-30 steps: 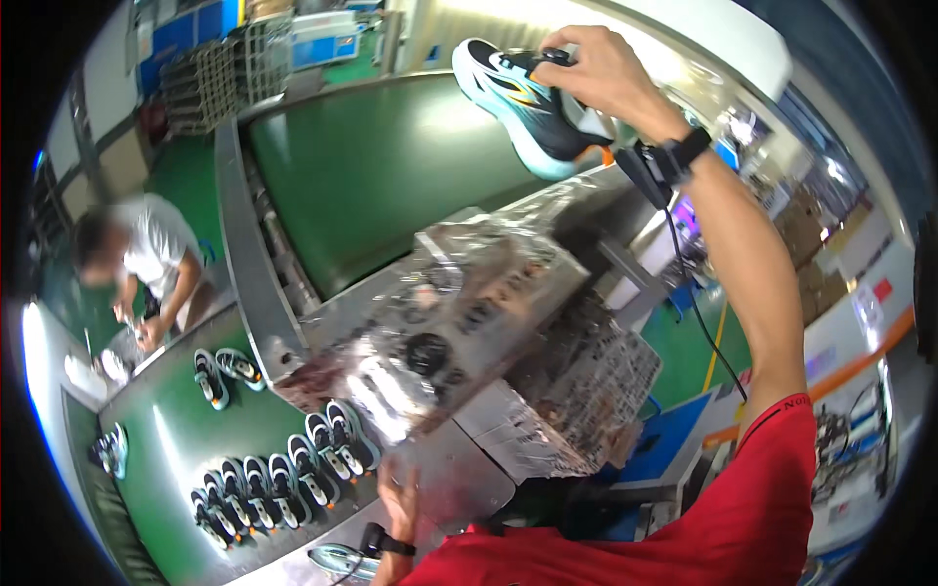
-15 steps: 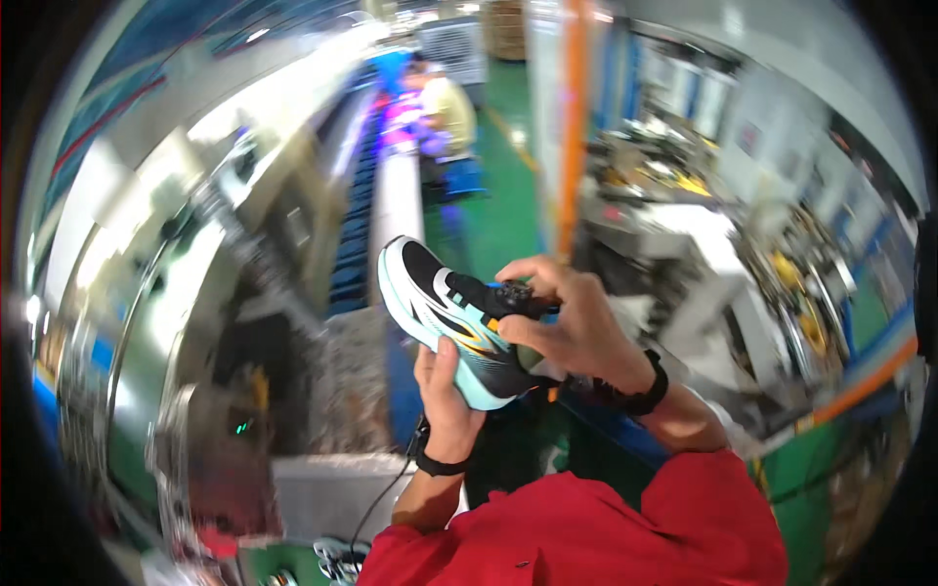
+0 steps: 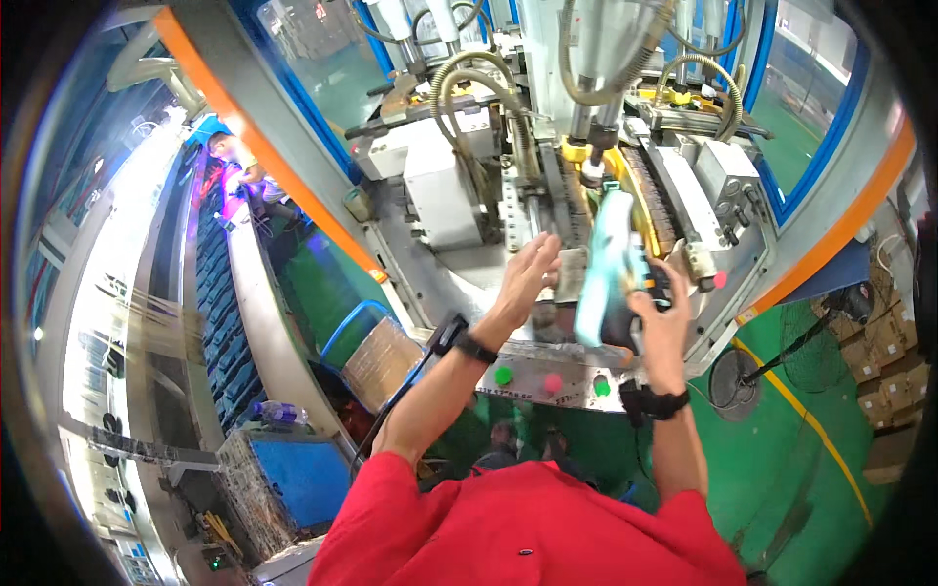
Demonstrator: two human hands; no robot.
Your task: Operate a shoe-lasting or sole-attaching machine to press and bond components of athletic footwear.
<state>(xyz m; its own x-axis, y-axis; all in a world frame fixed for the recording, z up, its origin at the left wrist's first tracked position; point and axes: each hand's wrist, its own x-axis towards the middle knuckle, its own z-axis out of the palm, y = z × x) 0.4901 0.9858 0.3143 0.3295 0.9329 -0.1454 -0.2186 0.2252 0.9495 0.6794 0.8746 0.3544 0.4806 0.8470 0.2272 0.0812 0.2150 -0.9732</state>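
Note:
A sneaker point(image 3: 608, 275) with a mint-coloured sole and a black upper hangs on its side, toe away from me, over the yellow-padded fixture of a press machine. My right hand point(image 3: 666, 317) grips it at the black collar, thumb and fingers around the heel end. To the left of the sole, my left hand point(image 3: 528, 278) holds nothing; its fingers are stretched out, apart from the shoe. Motion smears the sneaker slightly. Behind its toe stands the machine's metal ram point(image 3: 592, 146), and yellow pads point(image 3: 640, 200) flank the fixture.
Green and pink push buttons point(image 3: 553, 383) line the machine's front panel. White blocks point(image 3: 437, 190) and hoses surround the fixture. A conveyor point(image 3: 269, 322) runs along the left, with a person point(image 3: 244, 176) beside it. A fan point(image 3: 735, 379) and cardboard boxes point(image 3: 884, 391) stand right.
My view has swung right from the conveyor to the press machine. My left hand has let go of the sneaker, while my right hand has carried it over the machine's fixture.

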